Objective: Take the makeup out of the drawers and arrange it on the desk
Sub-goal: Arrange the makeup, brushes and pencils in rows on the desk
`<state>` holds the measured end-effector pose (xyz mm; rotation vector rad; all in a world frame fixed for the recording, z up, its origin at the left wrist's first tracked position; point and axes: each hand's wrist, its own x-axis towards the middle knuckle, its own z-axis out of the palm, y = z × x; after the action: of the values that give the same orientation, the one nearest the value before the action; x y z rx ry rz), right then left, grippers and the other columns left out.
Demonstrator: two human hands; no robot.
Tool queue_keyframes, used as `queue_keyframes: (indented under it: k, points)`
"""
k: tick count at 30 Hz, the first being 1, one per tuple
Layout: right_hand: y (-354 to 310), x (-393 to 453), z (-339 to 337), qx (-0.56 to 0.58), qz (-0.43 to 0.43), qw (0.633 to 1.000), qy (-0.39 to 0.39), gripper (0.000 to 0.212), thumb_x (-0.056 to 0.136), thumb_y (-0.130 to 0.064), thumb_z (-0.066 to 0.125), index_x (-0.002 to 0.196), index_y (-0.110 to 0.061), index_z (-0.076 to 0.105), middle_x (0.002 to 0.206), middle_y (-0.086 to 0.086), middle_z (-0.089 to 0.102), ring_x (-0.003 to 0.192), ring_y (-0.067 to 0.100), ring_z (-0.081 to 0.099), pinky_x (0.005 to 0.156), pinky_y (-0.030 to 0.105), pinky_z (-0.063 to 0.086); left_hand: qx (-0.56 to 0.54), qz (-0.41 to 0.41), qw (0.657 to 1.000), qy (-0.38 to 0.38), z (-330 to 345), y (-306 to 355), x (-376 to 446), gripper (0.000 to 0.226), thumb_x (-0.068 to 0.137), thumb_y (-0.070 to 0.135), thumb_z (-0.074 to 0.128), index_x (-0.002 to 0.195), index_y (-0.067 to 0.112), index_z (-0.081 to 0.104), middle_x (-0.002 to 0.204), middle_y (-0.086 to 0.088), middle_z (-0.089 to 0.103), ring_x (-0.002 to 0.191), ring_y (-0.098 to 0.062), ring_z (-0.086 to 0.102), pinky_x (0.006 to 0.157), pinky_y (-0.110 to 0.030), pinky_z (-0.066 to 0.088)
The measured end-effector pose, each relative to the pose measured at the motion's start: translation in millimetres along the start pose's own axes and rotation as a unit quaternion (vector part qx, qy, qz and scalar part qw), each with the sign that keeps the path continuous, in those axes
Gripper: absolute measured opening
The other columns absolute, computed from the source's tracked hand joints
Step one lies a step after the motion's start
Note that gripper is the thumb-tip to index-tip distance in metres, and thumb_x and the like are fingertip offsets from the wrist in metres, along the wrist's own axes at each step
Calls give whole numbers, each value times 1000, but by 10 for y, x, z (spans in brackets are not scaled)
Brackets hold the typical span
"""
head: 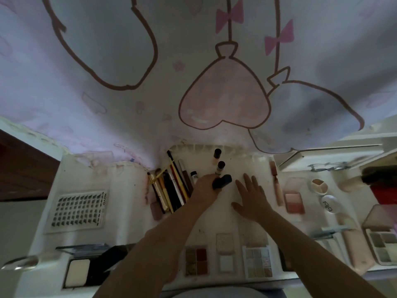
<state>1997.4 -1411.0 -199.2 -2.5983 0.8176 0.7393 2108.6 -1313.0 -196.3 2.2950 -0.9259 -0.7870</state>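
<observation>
Most of the makeup already lies arranged on the white desk: a bundle of pencils and brushes left of centre, open square eyeshadow palettes along the near edge, blush compacts to the right. The left hand grips a dark stubby tube at mid-desk, apparently placing it beside two dark-capped bottles. The right hand lies flat, fingers spread, holding nothing. No drawers show, so what remains is unclear.

One head-worn camera looks steeply down from close above the bench. It faces forward toward a hanging cloth, both forearms reaching in from below.
</observation>
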Motion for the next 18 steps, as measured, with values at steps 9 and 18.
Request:
queue_keyframes:
  k: [9,18]
  points:
    - [-32,38,85,29,16,999,-9,73,94,-37,38,145,-15,-10,152,13,-22,141,32,-19,116,42,-4,-7,0,998,-55,-28,-70,30,25,90,14,52,104,-5,60,106,-22,62,101,-31,57,87,-32,42]
    - [-23,35,96,31,13,999,-14,73,94,-37,36,145,-13,-11,152,13,-21,141,32,-17,116,41,-3,7,24,997,-71,-50,-38,56,7,90,4,49,91,10,51,84,-8,50,88,-19,46,73,-20,28]
